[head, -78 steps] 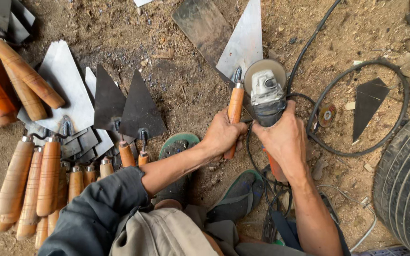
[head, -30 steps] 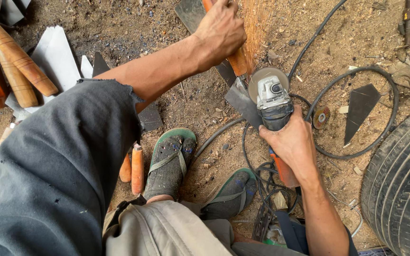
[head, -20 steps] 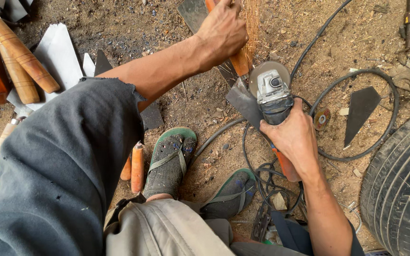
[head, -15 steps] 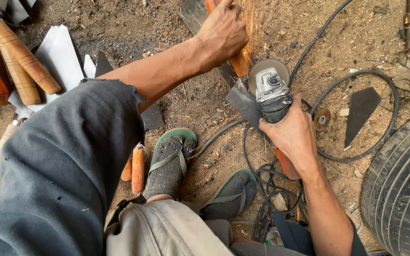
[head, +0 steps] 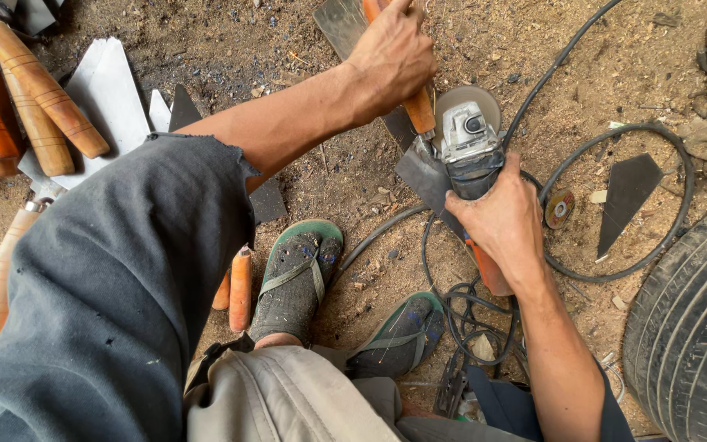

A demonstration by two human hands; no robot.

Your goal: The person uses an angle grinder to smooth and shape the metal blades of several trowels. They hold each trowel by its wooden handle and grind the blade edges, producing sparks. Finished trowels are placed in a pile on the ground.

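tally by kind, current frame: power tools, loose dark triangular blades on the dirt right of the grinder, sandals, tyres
Angle grinder, in the right hand: 1
Handled blade, gripped by the left hand: 1
Loose dark triangular blade: 1
Sandals, left and right: 2
Tyre: 1
Total: 6

Angle grinder (head: pixel 470 143), grey metal head with round guard and disc at its 12 o'clock end, orange rear body running toward 5 o'clock, lies tilted low over the dirt ground, black cable trailing from its rear. Trowel-like tool (head: pixel 419 155): orange wooden handle pointing to 12 o'clock, flat dark steel blade spreading toward 6 o'clock, blade edge touching the grinder head at the head's 9 o'clock side.
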